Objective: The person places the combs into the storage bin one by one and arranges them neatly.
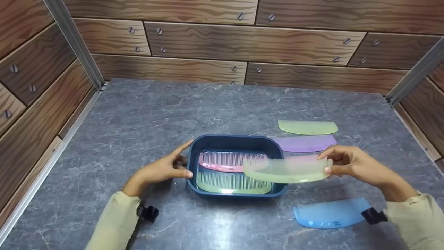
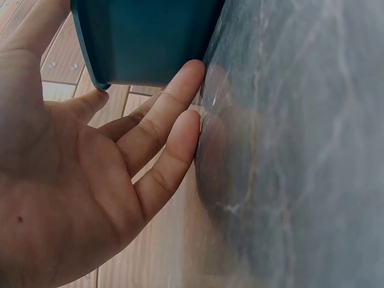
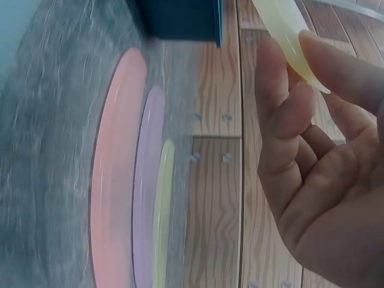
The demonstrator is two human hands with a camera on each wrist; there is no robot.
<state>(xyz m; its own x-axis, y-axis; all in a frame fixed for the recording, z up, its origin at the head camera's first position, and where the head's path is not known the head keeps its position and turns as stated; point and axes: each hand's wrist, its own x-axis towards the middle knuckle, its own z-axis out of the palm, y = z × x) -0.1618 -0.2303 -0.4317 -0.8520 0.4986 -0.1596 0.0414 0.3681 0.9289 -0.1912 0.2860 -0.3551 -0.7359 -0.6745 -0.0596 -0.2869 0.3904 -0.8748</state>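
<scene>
In the head view, my right hand [image 1: 357, 165] pinches one end of a pale yellow-green comb [image 1: 288, 173] between thumb and fingers. The comb is raised, and its far end hangs over the right rim of a dark blue basin [image 1: 236, 138]. Inside the basin lie a pink comb [image 1: 222, 166] and a green comb [image 1: 229, 189]. My left hand [image 1: 161, 168] touches the basin's left side with its fingers spread; the left wrist view shows those fingers [image 2: 159, 129] extended beside the wall, low near the table.
Right of the basin lie a light green comb [image 1: 308, 127], a purple comb [image 1: 307, 144] and another pink comb [image 3: 111, 180], partly hidden in the head view. A blue comb [image 1: 329, 215] lies nearer, by the right wrist. Wood-patterned panels [image 1: 242, 41] enclose the marbled grey tabletop [image 1: 173, 107].
</scene>
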